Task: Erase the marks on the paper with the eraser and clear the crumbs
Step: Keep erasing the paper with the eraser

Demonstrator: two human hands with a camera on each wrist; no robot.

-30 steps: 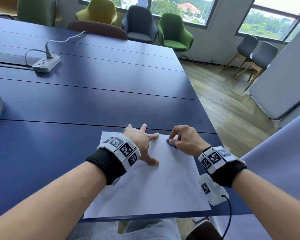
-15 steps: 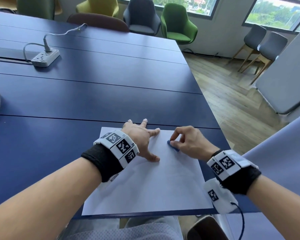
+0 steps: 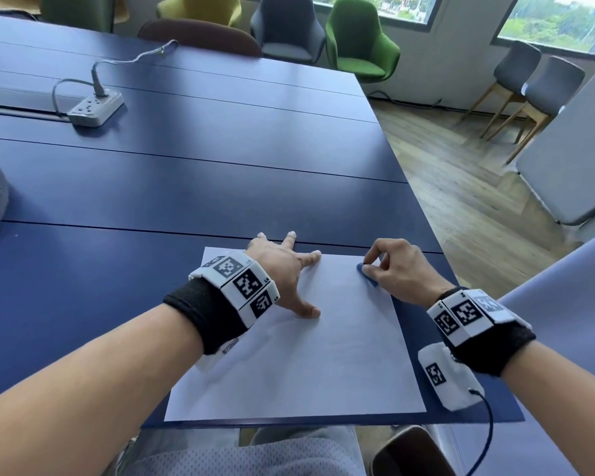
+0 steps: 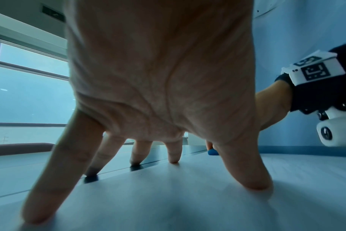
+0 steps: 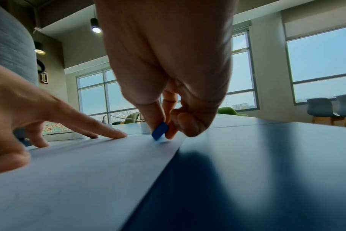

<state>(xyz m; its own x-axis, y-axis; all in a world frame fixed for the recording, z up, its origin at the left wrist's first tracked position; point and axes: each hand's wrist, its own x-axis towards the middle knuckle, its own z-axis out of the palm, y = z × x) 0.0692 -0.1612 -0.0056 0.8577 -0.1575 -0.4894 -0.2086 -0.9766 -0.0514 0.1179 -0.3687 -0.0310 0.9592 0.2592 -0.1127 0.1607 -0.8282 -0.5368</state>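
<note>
Rubbing near the far right corner of the paper (image 3: pixel 299 355): eraser (image 3: pixel 366 277) pinched in right hand (image 3: pixel 397 273), left hand (image 3: pixel 284 273) splayed flat left of it. From left wrist, spread fingertips (image 4: pixel 255 182) pressing the sheet. From right wrist, eraser tip touching paper beside its right edge; lighter strokes advisable there, then sweeping crumbs. Power strip (image 3: pixel 95 108) well beyond, clear.

The left hand (image 4: pixel 160 81) fills the upper middle of the frame, its fingers (image 4: pixel 55 179) spread and straight, tips pressing down on the pale paper (image 4: pixel 178 203) across the lower frame. Two middle fingertips touch the dark table (image 4: pixel 134 168) just past the paper's far edge. At right centre a bit of the blue eraser (image 4: pixel 212 151) shows behind the thumb. The right hand (image 4: pixel 271 107) enters from the right edge.
</note>
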